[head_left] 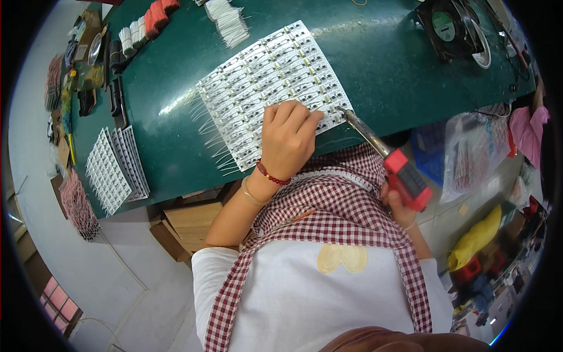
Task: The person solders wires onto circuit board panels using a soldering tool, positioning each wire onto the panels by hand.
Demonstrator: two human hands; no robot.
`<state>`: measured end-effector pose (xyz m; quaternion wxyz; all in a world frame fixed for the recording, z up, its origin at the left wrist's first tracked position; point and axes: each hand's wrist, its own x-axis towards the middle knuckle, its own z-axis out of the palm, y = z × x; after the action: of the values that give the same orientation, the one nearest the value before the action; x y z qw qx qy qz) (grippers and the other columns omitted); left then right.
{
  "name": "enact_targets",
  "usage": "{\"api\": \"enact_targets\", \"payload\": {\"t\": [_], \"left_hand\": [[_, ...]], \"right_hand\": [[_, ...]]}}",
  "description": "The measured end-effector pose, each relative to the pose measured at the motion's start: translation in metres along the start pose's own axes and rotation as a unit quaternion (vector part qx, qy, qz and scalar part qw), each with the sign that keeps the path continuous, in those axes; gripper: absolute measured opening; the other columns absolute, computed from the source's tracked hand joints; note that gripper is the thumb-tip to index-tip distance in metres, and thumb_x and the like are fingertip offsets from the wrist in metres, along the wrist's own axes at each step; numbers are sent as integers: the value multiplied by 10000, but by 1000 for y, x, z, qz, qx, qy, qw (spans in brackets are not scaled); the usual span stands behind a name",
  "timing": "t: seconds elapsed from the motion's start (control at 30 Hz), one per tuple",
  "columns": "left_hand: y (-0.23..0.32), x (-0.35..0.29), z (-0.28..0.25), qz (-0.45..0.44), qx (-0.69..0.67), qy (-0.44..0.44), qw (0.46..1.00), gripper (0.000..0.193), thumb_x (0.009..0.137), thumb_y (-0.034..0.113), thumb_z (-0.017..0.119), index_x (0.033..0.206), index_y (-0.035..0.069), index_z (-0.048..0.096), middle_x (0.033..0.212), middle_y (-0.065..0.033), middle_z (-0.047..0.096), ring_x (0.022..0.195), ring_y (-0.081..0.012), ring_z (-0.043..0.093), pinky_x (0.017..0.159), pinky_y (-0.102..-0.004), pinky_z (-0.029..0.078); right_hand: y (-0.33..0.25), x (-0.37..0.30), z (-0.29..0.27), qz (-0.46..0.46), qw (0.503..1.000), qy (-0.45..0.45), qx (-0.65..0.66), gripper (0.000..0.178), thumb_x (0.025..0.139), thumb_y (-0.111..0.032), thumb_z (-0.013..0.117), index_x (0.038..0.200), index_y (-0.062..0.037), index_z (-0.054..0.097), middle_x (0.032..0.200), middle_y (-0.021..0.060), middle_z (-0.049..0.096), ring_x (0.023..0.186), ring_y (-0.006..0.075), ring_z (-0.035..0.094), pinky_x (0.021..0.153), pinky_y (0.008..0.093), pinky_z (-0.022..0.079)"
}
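Note:
A white panel of small circuit boards (258,76) lies on the green table, covered with rows of tiny dark and yellowish parts. Thin white wires (206,126) stick out past its left edge. My left hand (289,134) rests over the panel's near part, its fingers curled and pinched together; what they hold, if anything, is hidden. My right hand (400,208) is wrapped round the red and black handle of a soldering iron (375,141). The iron's tip is at the panel's right corner, a little right of my left fingertips.
More board panels (114,170) lean together at the table's left. Wire bundles with white ends (227,23) and red ends (157,16) lie at the far side. A black fan (444,28) stands far right. Below the right edge are a blue crate (428,154) and a clear plastic bag (469,158).

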<state>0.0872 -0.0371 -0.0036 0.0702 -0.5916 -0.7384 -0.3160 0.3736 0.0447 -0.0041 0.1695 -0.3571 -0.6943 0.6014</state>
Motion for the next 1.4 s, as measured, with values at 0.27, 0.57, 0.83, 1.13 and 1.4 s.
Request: {"api": "enact_targets", "payload": {"t": [0.27, 0.57, 0.83, 1.13, 1.4], "left_hand": [[5, -2, 3, 2, 0, -18, 1000, 224, 676, -2, 683, 875, 99, 676, 722, -8, 502, 780, -200, 523, 696, -343, 361], [8, -2, 3, -7, 7, -25, 1000, 212, 689, 8, 680, 882, 96, 670, 735, -14, 496, 794, -200, 515, 681, -348, 351], [8, -3, 3, -6, 15, -27, 1000, 200, 696, 13, 683, 877, 95, 664, 737, -17, 492, 796, -201, 518, 684, -346, 353], [7, -7, 4, 14, -21, -13, 1000, 222, 680, -7, 678, 882, 87, 676, 733, -14, 515, 788, -201, 532, 687, -348, 358], [11, -5, 1, 10, -13, -40, 999, 206, 679, 3, 628, 880, 34, 660, 800, -45, 536, 838, -216, 539, 738, -354, 396]], "right_hand": [[2, -2, 2, 33, 999, -16, -11, 210, 798, -162, 683, 919, 9, 659, 810, 106, 627, 678, 211, 623, 625, 297, 492], [6, 2, 5, -35, 997, -13, -62, 188, 779, -126, 677, 918, 0, 660, 797, 107, 617, 630, 226, 613, 573, 295, 479], [3, -4, 3, -8, 1000, 5, -22, 210, 803, -193, 686, 894, -6, 655, 793, 92, 614, 661, 211, 610, 598, 293, 478], [9, -10, -1, 25, 1000, -11, -6, 266, 821, -264, 685, 882, -8, 650, 769, 79, 596, 656, 192, 598, 593, 290, 465], [0, -5, 0, 4, 999, -21, -39, 238, 812, -234, 682, 866, -6, 639, 746, 78, 588, 626, 195, 598, 569, 291, 459]]}}
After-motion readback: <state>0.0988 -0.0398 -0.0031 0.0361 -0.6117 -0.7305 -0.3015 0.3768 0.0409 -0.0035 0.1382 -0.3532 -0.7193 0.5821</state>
